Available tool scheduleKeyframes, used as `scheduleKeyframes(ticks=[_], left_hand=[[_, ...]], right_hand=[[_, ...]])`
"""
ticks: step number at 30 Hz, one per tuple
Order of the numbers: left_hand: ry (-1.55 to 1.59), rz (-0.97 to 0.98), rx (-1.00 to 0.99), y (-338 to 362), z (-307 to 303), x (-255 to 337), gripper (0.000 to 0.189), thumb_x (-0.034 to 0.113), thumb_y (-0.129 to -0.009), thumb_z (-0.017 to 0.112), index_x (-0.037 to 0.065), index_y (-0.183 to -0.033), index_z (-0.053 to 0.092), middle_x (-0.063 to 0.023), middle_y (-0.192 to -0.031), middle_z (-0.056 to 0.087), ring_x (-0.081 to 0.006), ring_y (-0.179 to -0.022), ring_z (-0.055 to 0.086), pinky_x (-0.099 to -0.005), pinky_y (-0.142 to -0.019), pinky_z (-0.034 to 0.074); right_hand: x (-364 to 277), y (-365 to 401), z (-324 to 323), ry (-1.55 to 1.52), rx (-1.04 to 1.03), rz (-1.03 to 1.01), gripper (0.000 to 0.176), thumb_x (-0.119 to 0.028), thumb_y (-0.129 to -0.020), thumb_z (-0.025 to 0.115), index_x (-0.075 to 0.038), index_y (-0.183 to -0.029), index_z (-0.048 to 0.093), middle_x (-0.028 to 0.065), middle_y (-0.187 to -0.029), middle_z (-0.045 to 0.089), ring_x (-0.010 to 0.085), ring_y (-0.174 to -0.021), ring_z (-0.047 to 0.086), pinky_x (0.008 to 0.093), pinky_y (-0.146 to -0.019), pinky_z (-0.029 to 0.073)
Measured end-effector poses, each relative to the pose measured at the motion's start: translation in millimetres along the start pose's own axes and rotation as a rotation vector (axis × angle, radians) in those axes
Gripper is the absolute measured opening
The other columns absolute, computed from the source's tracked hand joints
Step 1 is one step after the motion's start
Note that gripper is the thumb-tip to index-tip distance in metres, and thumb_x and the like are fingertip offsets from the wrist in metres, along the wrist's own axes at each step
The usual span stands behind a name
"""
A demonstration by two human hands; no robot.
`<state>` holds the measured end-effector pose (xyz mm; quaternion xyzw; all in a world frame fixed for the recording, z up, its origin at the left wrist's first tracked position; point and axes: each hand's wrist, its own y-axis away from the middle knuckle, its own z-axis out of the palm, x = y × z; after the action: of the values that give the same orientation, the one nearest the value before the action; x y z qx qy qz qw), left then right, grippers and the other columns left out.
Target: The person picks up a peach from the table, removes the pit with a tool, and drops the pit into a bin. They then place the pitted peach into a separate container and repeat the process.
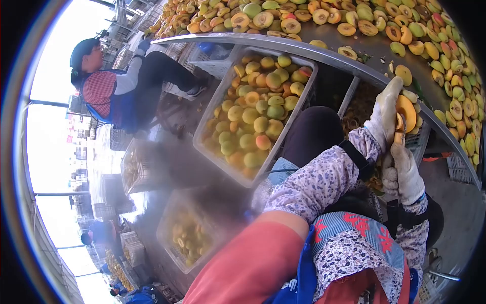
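My left hand, in a pale, stained glove, is closed around a halved peach with its orange cut face showing. My right hand, also gloved, grips a small pitting tool with a light handle. The tool's curved metal end lies right at the cut face of the peach. Both hands are close together at the edge of a metal table, above a crate of dark scraps partly hidden by my left arm.
Halved peaches are heaped along the table. A large crate of whole peaches stands to my left, with another crate of fruit behind it. A person in a checked top sits farther along the table's edge.
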<state>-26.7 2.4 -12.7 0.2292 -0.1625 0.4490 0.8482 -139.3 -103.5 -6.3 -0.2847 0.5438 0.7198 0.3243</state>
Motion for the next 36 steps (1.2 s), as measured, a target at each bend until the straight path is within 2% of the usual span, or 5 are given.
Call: scheduleKeyframes(ticks=[11, 14, 18, 33, 36], left_hand=[[-0.532, 0.883, 0.079, 22, -101, 146, 0.033, 0.037, -0.101, 0.049, 0.005, -0.111, 0.055, -0.0113, -0.096, 0.066, -0.0282, -0.078, 0.067, -0.0409, -0.066, 0.058], [-0.655, 0.647, 0.65, 87, -181, 205, 0.037, 0.034, -0.09, 0.063, 0.0, -0.105, 0.067, -0.0068, -0.094, 0.068, -0.0126, -0.082, 0.065, -0.0261, -0.07, 0.052], [-1.912, 0.249, 1.256, 188, -300, 186, 0.051, 0.041, -0.095, 0.049, 0.006, -0.132, 0.054, -0.0187, -0.129, 0.058, -0.0363, -0.119, 0.054, -0.043, -0.101, 0.043], [-2.062, 0.03, 1.109, 226, -378, 174, 0.051, 0.043, -0.095, 0.052, 0.004, -0.127, 0.059, -0.0254, -0.125, 0.058, -0.0403, -0.117, 0.053, -0.0466, -0.099, 0.043], [-2.099, 0.736, 0.946, 148, -238, 174, 0.044, 0.035, -0.097, 0.058, 0.002, -0.127, 0.059, -0.0237, -0.125, 0.058, -0.035, -0.11, 0.058, -0.0414, -0.094, 0.048]], right_hand=[[48, -42, -53, 1.114, 0.375, -0.296, 0.035, -0.026, -0.093, 0.061, 0.006, -0.109, 0.061, 0.03, -0.093, 0.066, 0.0476, -0.095, 0.061, 0.0444, -0.077, 0.05], [37, -40, -40, 1.216, 0.358, -0.145, 0.038, -0.032, -0.092, 0.06, 0.004, -0.103, 0.063, 0.0295, -0.093, 0.065, 0.0479, -0.094, 0.061, 0.048, -0.077, 0.049], [49, -52, -37, 1.266, 0.262, -0.08, 0.038, -0.036, -0.091, 0.06, 0.001, -0.098, 0.064, 0.0285, -0.092, 0.065, 0.0472, -0.093, 0.061, 0.0492, -0.076, 0.048], [29, -41, -30, 1.22, 0.295, -0.319, 0.041, -0.045, -0.088, 0.062, -0.004, -0.092, 0.065, 0.0227, -0.086, 0.067, 0.0435, -0.088, 0.064, 0.0513, -0.074, 0.05], [6, -25, -32, 1.092, 0.409, -0.404, 0.04, -0.044, -0.089, 0.061, -0.004, -0.092, 0.062, 0.0235, -0.084, 0.067, 0.0442, -0.083, 0.064, 0.0522, -0.072, 0.05]])
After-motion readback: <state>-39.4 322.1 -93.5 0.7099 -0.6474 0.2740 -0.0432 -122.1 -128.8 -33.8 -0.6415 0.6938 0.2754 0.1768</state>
